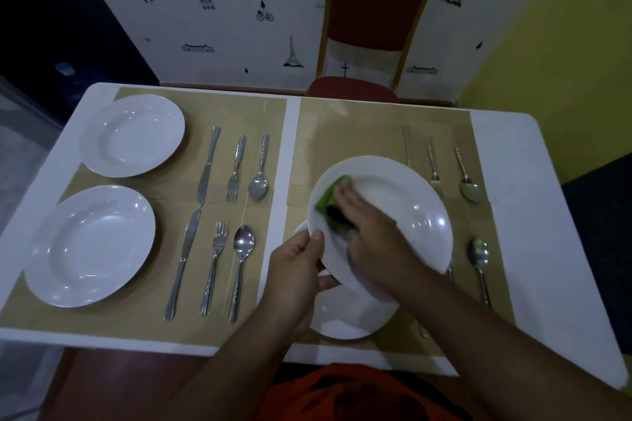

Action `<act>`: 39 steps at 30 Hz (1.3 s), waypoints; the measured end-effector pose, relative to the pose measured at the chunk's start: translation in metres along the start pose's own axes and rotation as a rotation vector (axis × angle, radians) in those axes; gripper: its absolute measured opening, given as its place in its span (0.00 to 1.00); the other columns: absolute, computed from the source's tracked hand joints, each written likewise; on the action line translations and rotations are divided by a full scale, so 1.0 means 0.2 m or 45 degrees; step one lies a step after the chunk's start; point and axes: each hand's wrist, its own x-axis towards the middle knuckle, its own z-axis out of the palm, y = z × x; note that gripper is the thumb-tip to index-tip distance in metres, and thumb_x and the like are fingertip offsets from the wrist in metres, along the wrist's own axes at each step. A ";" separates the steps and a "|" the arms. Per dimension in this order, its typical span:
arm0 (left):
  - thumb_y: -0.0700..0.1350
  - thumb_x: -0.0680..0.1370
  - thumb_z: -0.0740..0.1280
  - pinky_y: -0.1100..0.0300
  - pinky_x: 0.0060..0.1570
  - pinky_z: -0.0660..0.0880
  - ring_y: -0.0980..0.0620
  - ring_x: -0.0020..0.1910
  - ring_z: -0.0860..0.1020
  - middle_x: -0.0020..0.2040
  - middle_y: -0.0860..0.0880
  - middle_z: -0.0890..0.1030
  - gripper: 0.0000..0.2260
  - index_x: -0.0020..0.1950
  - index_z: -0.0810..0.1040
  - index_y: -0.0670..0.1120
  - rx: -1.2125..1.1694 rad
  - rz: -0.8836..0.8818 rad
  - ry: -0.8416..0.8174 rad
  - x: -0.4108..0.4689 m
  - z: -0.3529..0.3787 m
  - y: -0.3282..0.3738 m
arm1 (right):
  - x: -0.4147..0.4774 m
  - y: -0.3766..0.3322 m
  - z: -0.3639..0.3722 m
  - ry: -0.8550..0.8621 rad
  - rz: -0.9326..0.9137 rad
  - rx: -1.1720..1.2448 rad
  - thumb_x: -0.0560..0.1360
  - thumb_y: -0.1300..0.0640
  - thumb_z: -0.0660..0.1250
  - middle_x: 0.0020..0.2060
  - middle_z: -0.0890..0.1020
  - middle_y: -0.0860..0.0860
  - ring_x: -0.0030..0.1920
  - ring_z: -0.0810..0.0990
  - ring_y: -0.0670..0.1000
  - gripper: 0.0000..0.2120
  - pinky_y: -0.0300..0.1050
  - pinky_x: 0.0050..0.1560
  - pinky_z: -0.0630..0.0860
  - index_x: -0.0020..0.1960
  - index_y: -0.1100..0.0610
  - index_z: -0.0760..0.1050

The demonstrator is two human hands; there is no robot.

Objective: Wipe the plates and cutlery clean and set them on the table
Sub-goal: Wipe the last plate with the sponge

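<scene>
My left hand (301, 270) grips the near-left rim of a white plate (413, 212) and holds it tilted above the right placemat. My right hand (369, 222) presses a green cloth (330, 196) against the plate's inner face. A second white plate (345, 318) lies flat beneath, partly hidden by my arms. Two more white plates (131, 135) (90, 246) rest on the left placemat. Beside them lie two sets of knife (208, 166), fork (235, 169) and spoon (260, 169). More cutlery (463, 169) lies to the right of the held plate, partly hidden by it.
The white table (519, 215) carries two tan placemats (246, 113). A red chair with a gold frame (376, 20) stands at the far side. A yellow wall (564, 44) is at the right. The table's near edge runs just before my body.
</scene>
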 end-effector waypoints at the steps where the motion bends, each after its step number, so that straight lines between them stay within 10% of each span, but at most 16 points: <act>1: 0.45 0.84 0.60 0.50 0.42 0.82 0.41 0.53 0.84 0.53 0.40 0.86 0.12 0.58 0.83 0.43 -0.026 0.014 0.017 0.02 -0.01 0.02 | -0.03 -0.02 0.02 -0.084 -0.073 -0.010 0.77 0.68 0.57 0.75 0.57 0.46 0.75 0.54 0.42 0.28 0.38 0.74 0.49 0.75 0.55 0.57; 6: 0.43 0.84 0.62 0.55 0.34 0.82 0.48 0.43 0.86 0.48 0.43 0.87 0.10 0.53 0.83 0.44 -0.126 -0.010 0.105 0.07 -0.05 0.08 | -0.15 0.13 -0.09 -0.307 -0.138 -0.245 0.71 0.70 0.60 0.71 0.60 0.39 0.72 0.56 0.37 0.32 0.36 0.74 0.50 0.72 0.50 0.63; 11: 0.44 0.84 0.62 0.50 0.41 0.83 0.43 0.51 0.85 0.52 0.43 0.86 0.11 0.59 0.82 0.44 -0.019 -0.045 0.066 0.04 -0.03 0.01 | -0.09 0.31 -0.26 -0.157 0.079 -0.614 0.71 0.69 0.60 0.76 0.52 0.52 0.76 0.48 0.50 0.36 0.47 0.76 0.47 0.76 0.58 0.52; 16: 0.43 0.83 0.62 0.48 0.43 0.82 0.43 0.51 0.85 0.53 0.41 0.86 0.11 0.61 0.82 0.43 0.039 -0.006 -0.001 0.05 0.10 -0.01 | 0.04 0.19 -0.14 0.055 0.093 -0.266 0.75 0.69 0.59 0.76 0.53 0.48 0.76 0.48 0.44 0.33 0.48 0.76 0.48 0.76 0.54 0.52; 21: 0.44 0.83 0.63 0.52 0.39 0.82 0.44 0.48 0.86 0.51 0.40 0.86 0.11 0.56 0.83 0.41 -0.073 0.025 0.103 0.11 0.09 0.03 | -0.06 0.20 -0.16 -0.254 -0.195 -0.167 0.71 0.69 0.58 0.73 0.61 0.43 0.74 0.55 0.39 0.32 0.38 0.75 0.49 0.73 0.51 0.62; 39: 0.46 0.84 0.61 0.59 0.29 0.79 0.48 0.37 0.83 0.44 0.41 0.83 0.13 0.51 0.81 0.41 0.161 0.033 0.375 0.82 0.09 0.27 | 0.62 0.44 -0.17 -0.001 0.098 -0.363 0.73 0.71 0.54 0.74 0.63 0.52 0.76 0.54 0.51 0.28 0.42 0.73 0.47 0.73 0.59 0.62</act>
